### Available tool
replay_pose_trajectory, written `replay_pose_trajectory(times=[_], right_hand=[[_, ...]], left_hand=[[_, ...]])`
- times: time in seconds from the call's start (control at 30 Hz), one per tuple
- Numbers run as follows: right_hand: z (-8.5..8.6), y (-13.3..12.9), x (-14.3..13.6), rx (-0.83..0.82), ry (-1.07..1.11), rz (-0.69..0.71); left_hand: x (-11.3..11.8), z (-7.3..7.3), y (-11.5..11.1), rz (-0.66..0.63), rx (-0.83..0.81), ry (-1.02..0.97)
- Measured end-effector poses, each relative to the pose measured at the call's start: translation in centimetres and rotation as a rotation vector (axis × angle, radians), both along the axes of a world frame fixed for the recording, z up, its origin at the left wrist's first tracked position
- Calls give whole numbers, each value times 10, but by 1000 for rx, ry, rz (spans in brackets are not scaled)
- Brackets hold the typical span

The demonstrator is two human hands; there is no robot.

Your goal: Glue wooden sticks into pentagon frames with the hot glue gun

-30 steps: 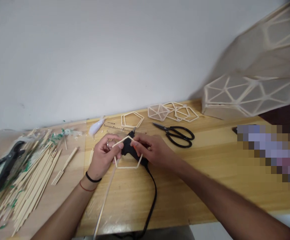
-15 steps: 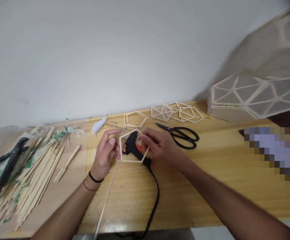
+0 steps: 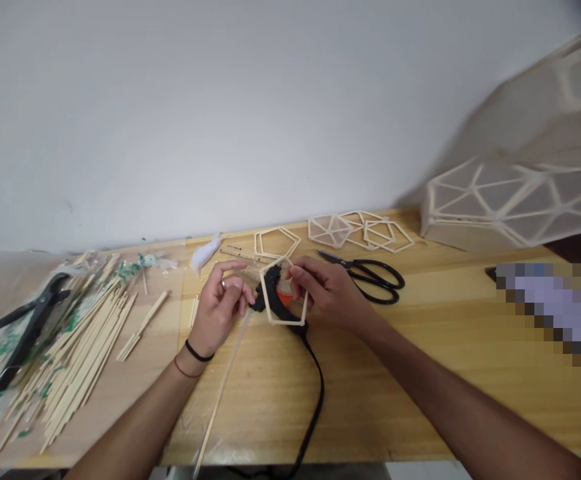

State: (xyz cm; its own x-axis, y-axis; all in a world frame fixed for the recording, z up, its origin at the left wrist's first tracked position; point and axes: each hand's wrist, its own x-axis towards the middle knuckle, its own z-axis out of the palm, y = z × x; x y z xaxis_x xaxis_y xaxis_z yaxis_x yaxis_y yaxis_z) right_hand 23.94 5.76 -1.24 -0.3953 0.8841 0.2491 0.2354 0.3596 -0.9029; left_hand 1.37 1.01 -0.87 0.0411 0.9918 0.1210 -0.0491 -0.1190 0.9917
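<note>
A pentagon frame of thin wooden sticks (image 3: 287, 324) hangs from the fingertips of my right hand (image 3: 327, 287), pinched near its upper right corner. To the left of it, my left hand (image 3: 224, 297) is raised with fingers loosely bent and apart, holding nothing I can see. Behind the frame, a black glue gun (image 3: 272, 288) with an orange part rests on the table, partly covered by the frame and my right fingers. Its black cable (image 3: 321, 380) runs down over the table's front edge. A long pale stick (image 3: 224, 383) slants below my left hand.
Black-handled scissors (image 3: 377, 273) lie right of my right hand. More pentagon frames (image 3: 276, 241) and a covered panel (image 3: 329, 230) lie near the wall. Loose sticks (image 3: 90, 347) and a black cutter (image 3: 33, 333) are on the left. A large panelled structure (image 3: 515, 207) stands at right.
The pentagon frame has shifted right and turned slightly in my right hand. My left hand, earlier at the frame's left side, is now apart from it. The view has shifted a little.
</note>
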Motion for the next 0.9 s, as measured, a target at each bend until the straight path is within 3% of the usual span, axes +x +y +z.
replay_pose_trajectory(times=[0.33,0.67,0.9], right_hand=[[3,-1,-1,-8,0,-4],[10,-5,-2,21,-58,37],[14,-13,-4,81,-99,125]], left_hand=[[-4,-3,-1,-62,91,-15],[-3,0,0,73,-4,-1],[-3,1,-5,-76,94,184]])
